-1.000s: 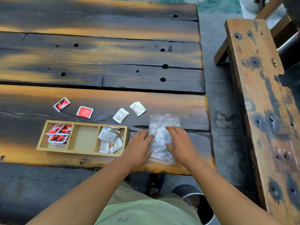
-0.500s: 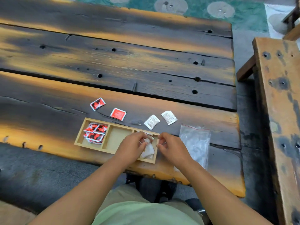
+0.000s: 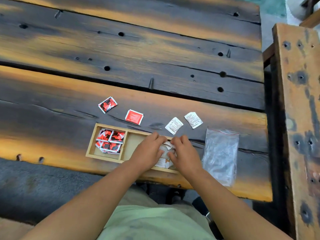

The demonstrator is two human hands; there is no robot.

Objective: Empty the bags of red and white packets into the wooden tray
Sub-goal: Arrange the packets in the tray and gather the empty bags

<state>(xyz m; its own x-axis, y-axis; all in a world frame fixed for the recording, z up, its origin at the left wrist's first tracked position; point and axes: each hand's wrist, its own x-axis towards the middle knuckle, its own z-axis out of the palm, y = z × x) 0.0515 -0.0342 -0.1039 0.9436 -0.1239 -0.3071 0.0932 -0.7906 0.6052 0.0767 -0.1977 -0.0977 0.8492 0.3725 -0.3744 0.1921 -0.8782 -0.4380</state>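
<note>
both hands, left hand and right hand, pinch white paper packets in the long wooden tray's right compartment, centre frame; two stray white packets lie just above-right, nearer the right hand.

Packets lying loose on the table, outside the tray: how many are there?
4: two red packets behind the wooden tray, two white packets further right.
</note>
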